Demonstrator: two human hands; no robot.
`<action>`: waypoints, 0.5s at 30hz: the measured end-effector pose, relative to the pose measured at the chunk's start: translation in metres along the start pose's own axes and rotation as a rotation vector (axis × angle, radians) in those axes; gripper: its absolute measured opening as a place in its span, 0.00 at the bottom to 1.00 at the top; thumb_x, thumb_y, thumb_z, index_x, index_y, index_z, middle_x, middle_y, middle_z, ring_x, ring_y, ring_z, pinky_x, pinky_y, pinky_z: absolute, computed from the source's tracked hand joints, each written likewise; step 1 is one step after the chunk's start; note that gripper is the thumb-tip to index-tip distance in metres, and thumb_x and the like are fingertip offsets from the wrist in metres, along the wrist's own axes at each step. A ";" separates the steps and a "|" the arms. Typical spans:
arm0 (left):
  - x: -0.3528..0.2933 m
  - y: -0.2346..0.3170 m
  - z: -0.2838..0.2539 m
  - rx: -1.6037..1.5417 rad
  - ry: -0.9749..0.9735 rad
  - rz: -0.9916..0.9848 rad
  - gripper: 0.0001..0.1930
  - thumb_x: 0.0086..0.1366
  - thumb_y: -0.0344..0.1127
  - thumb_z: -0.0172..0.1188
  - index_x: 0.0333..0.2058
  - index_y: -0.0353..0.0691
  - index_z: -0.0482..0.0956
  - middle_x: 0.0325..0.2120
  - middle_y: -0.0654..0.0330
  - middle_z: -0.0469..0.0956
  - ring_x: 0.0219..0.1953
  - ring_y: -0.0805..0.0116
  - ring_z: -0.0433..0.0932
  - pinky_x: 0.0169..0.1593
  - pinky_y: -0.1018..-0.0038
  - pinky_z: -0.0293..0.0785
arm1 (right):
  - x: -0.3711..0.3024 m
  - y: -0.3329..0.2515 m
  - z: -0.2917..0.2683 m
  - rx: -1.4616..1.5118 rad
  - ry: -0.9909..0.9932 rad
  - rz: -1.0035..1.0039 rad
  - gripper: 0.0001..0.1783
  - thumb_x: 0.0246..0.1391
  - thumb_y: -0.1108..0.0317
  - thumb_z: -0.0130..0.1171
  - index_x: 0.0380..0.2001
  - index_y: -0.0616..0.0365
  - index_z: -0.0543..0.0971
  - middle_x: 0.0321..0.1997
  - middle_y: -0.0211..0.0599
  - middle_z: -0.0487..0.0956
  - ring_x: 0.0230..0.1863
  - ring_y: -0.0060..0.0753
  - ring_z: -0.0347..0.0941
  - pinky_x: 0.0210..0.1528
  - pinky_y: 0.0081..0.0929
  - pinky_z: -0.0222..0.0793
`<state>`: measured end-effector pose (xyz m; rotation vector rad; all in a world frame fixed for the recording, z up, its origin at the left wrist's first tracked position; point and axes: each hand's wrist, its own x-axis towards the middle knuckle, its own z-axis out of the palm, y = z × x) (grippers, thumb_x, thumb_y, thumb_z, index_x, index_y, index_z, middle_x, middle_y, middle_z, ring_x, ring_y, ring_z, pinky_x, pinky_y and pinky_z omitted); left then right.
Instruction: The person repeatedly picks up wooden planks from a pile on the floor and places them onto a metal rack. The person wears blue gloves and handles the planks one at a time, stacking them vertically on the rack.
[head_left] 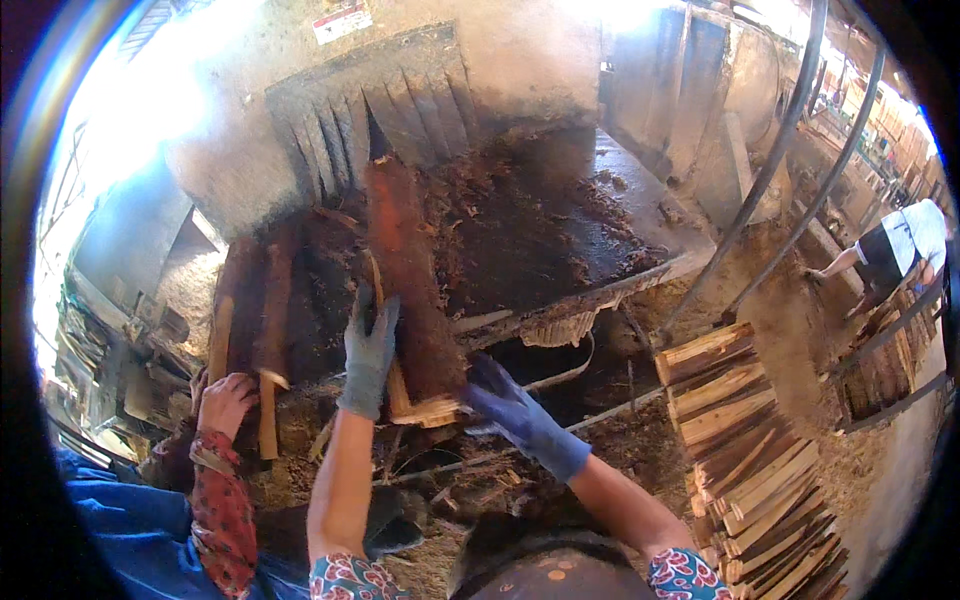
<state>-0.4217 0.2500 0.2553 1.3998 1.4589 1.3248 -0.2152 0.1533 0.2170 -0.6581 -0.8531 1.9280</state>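
A long bark-covered wood slab (405,260), reddish brown on top with a pale cut near end, lies lengthwise on the dark machine table. Its far end reaches the hanging flaps. My left hand (370,352), in a grey glove, grips the slab's left edge, thumb and fingers spread around it. At the near right corner, my right hand (522,412), in a blue-purple glove, holds the slab's end; its fingertips are partly hidden. To the left, a co-worker's bare hand (228,400) is at the near end of another bark-covered piece (273,310).
Dark pointed flaps (400,115) hang across the machine opening. Bark scraps (600,195) litter the metal table (680,235). Stacked split wood (745,430) stands at right, near two curved bars (775,165). Another person (900,245) bends over at far right.
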 end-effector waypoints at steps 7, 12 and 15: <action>-0.038 0.005 0.009 -0.301 0.095 -0.004 0.24 0.61 0.33 0.53 0.54 0.31 0.61 0.53 0.55 0.64 0.53 0.70 0.65 0.56 0.76 0.59 | 0.019 -0.021 0.025 0.098 -0.044 0.027 0.45 0.48 0.71 0.58 0.64 0.54 0.43 0.57 0.41 0.64 0.56 0.28 0.62 0.58 0.26 0.58; -0.079 0.012 -0.004 -0.637 0.003 -0.181 0.20 0.64 0.33 0.48 0.54 0.36 0.63 0.51 0.58 0.67 0.51 0.69 0.67 0.54 0.75 0.62 | -0.027 -0.013 -0.010 0.056 0.002 0.121 0.41 0.50 0.62 0.56 0.63 0.55 0.48 0.61 0.35 0.59 0.61 0.28 0.54 0.63 0.30 0.46; -0.089 0.015 -0.005 -0.940 -0.086 -0.400 0.19 0.65 0.35 0.43 0.53 0.35 0.64 0.50 0.59 0.68 0.49 0.68 0.69 0.55 0.71 0.63 | -0.050 0.020 -0.047 -0.065 -0.038 0.045 0.42 0.50 0.57 0.57 0.63 0.55 0.48 0.64 0.34 0.55 0.64 0.28 0.49 0.65 0.28 0.39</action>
